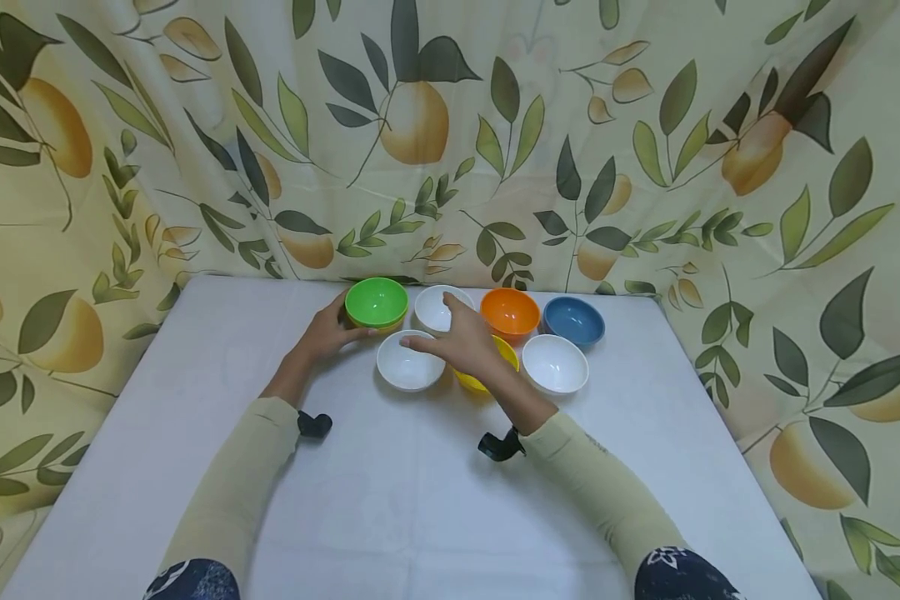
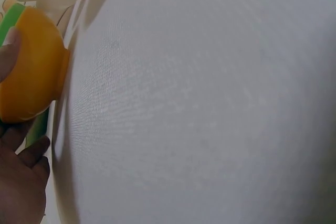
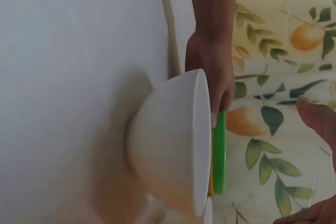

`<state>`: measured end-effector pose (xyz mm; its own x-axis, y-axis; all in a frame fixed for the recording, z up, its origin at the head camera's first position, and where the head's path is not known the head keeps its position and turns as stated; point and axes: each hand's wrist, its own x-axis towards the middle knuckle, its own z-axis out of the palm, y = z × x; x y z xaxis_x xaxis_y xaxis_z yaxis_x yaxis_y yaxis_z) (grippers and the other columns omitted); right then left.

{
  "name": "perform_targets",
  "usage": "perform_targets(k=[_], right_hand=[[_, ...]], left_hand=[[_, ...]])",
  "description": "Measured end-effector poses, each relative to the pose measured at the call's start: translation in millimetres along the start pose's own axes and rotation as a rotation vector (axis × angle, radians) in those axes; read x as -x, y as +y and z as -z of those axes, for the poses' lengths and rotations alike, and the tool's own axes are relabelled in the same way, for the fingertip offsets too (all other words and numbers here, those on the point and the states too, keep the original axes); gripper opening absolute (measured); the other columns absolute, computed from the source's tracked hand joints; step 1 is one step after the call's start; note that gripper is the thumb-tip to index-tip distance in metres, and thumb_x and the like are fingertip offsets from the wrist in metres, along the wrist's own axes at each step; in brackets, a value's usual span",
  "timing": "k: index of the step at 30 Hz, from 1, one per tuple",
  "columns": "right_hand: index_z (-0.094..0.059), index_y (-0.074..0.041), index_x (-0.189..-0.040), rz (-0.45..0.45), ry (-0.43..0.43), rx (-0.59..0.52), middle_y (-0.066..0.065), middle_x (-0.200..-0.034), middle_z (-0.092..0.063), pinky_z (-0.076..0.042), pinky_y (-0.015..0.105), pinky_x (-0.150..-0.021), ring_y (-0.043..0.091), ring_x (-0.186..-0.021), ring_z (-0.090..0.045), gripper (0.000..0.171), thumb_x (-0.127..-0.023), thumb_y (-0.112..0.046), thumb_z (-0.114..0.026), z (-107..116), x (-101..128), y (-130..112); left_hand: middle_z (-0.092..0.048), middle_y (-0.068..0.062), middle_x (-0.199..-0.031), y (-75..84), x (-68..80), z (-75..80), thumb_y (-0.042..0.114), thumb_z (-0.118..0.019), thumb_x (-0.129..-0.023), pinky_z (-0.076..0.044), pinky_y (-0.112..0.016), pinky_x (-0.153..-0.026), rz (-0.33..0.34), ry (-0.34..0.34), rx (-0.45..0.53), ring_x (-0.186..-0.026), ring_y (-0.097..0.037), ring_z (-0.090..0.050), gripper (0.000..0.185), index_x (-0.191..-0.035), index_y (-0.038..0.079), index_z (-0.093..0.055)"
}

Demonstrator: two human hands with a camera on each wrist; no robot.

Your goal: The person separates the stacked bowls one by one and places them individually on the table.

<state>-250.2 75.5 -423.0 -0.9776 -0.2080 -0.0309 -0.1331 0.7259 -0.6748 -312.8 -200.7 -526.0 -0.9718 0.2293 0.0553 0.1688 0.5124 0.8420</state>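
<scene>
My left hand (image 1: 337, 330) grips a green bowl (image 1: 377, 302) at the back left of a cluster of bowls. The green bowl sits nested in a yellow-orange bowl (image 2: 31, 72), and my thumb and fingers wrap its side. My right hand (image 1: 450, 335) hovers with spread fingers over the cluster and holds nothing. Its thumb points at the front-left white bowl (image 1: 408, 367), and its forefinger reaches toward the back white bowl (image 1: 437, 310). A yellow bowl (image 1: 483, 382) lies mostly hidden under that hand. In the right wrist view, the white bowl (image 3: 168, 145) stands close, with the green bowl's rim (image 3: 219, 150) behind it.
An orange bowl (image 1: 509, 314), a blue bowl (image 1: 573, 322) and another white bowl (image 1: 555, 363) stand to the right of my hands. All rest on a white-covered table (image 1: 420, 500). A leaf-and-fruit curtain (image 1: 450, 125) hangs close behind and at both sides.
</scene>
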Motion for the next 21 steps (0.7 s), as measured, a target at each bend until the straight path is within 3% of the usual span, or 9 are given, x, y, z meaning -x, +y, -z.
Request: perform_targets(k=[8, 12, 16, 21], right_hand=[[-0.034, -0.002, -0.162, 0.092, -0.04, 0.065, 0.02, -0.158, -0.048, -0.05, 0.053, -0.109, 0.038, -0.138, -0.052, 0.114, -0.079, -0.057, -0.089, -16.9, -51.8, -25.7], [-0.047, -0.001, -0.15, 0.108, -0.067, 0.102, 0.016, -0.137, -0.062, -0.057, 0.042, -0.095, 0.03, -0.117, -0.062, 0.102, -0.078, -0.06, -0.088, -26.4, -74.8, -27.5], [-0.057, 0.0, -0.134, 0.095, -0.113, 0.151, 0.009, -0.115, -0.066, -0.057, 0.036, -0.082, 0.025, -0.1, -0.063, 0.09, -0.075, -0.058, -0.091, -34.1, -88.4, -27.9], [-0.058, 0.002, -0.13, 0.114, -0.155, 0.217, 0.01, -0.115, -0.066, -0.057, 0.037, -0.086, 0.024, -0.102, -0.064, 0.089, -0.072, -0.054, -0.094, -42.3, -98.0, -29.4]], left_hand=[[-0.039, -0.017, -0.165, -3.2, -1.2, 1.5, 0.033, -0.085, -0.09, -0.022, -0.054, -0.127, -0.015, 0.0, -0.007, -0.154, -0.035, -0.031, 0.1, -0.167, 0.013, -0.026], [-0.038, -0.018, -0.165, -3.1, -1.7, 2.5, 0.035, -0.084, -0.091, -0.022, -0.056, -0.126, -0.009, -0.007, -0.01, -0.154, -0.037, -0.031, 0.1, -0.168, 0.012, -0.024], [-0.036, -0.019, -0.166, -3.2, -2.3, 3.2, 0.036, -0.081, -0.092, -0.022, -0.057, -0.126, -0.005, -0.02, -0.025, -0.154, -0.039, -0.03, 0.099, -0.168, 0.011, -0.023], [-0.033, -0.02, -0.168, -2.3, -1.3, 3.8, 0.037, -0.079, -0.094, -0.021, -0.058, -0.126, 0.01, -0.027, -0.033, -0.154, -0.04, -0.028, 0.098, -0.168, 0.01, -0.021]])
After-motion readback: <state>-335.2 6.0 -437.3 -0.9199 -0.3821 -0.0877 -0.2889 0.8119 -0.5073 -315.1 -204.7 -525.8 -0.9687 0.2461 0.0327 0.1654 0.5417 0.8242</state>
